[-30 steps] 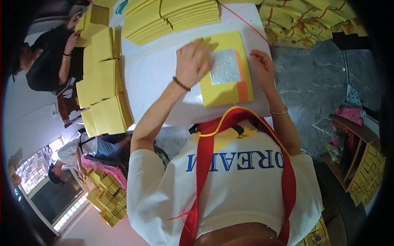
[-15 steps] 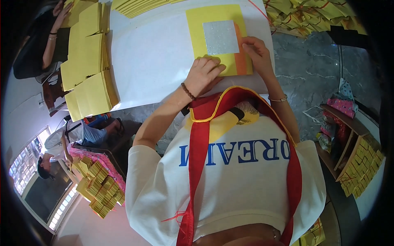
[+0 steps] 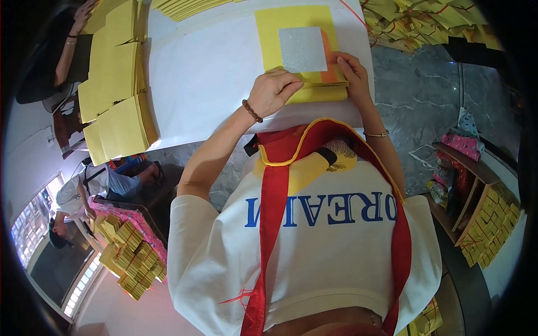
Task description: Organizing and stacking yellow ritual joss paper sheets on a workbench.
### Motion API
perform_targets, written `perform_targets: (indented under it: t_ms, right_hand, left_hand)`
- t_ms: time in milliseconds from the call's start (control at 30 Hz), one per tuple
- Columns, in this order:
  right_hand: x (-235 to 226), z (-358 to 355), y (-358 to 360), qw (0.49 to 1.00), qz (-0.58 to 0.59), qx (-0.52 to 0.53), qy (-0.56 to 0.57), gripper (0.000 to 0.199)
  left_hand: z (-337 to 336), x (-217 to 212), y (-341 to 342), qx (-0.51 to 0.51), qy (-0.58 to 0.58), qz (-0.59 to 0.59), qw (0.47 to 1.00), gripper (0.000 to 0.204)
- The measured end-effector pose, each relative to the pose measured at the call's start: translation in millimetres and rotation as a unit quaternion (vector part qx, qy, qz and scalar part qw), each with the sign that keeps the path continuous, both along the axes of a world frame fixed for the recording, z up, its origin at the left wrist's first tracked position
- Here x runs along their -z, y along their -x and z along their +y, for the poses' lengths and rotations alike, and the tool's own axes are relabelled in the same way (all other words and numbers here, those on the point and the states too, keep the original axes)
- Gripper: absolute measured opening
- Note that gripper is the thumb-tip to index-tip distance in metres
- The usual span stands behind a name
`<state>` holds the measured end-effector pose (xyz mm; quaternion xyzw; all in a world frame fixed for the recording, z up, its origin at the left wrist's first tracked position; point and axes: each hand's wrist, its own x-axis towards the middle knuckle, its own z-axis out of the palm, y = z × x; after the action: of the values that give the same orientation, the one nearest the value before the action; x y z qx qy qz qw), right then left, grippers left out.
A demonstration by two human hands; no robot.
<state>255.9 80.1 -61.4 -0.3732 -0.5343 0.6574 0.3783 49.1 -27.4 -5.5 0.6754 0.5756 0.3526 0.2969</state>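
White bench carries a small stack of yellow paper sheets with a silver foil square at its near edge. Left hand pinches the stack's near-left corner; right hand presses its right edge, fingers flat. Uneven pressure could skew the sheets.
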Motion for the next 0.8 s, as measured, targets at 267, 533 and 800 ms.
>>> perform_targets:
  t_ms: [267, 533, 800]
  right_hand:
    - [-1, 1, 1, 1.0, -0.013, -0.001, -0.016, 0.022]
    - [5, 1, 1, 0.999, -0.033, 0.013, -0.022, 0.022]
    - [2, 5, -15, 0.998, -0.013, -0.05, -0.044, 0.028]
  left_hand:
    - [0, 2, -1, -0.003, -0.015, 0.005, 1.0, 0.015]
    - [4, 1, -1, -0.02, 0.026, -0.003, 0.999, 0.017]
    - [7, 5, 4, -0.102, 0.136, -0.063, 0.983, 0.019]
